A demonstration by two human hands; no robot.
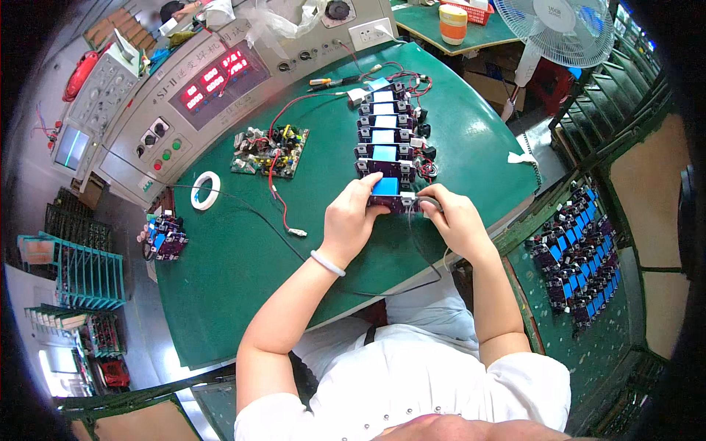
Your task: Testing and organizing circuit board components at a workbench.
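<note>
Circuit module (384, 201), boxy blue block (385, 187) atop, long axis left-right, sits nearest in row on smooth green table (220, 294), left hand (350, 216) gripping its left end, right hand (457, 220) pinching dark probe (428, 201) at right.

Pale grey floor (143, 345) and a teal metal rack (90, 278) show left of a green-topped workbench (220, 294), a white round-caged fan (557, 29) beyond.

This is an electronics workshop, shown by the sloping grey test console (283, 92) with red digital readouts (215, 81), the green-topped workbench (220, 294) and the rows of dark, blue-blocked circuit boards (384, 137).
</note>
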